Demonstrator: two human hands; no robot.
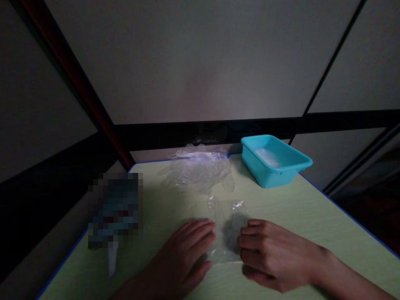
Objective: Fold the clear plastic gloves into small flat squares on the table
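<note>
A clear, thin plastic glove or sheet (223, 239) lies flat on the pale green table between my hands. My left hand (187, 254) rests at its left side, palm down, fingers stretched out and touching its edge. At the right side my right hand (270, 254) has its fingers curled over the edge of the plastic; the fingertips are hidden beneath the hand. Farther back lies a loose pile of clear plastic gloves (200, 168).
A turquoise basket (273, 175) with something whitish inside stands at the back right of the table (312, 225). At the left is a pixelated item (115, 208) with a white strip below it. Panelled walls rise behind.
</note>
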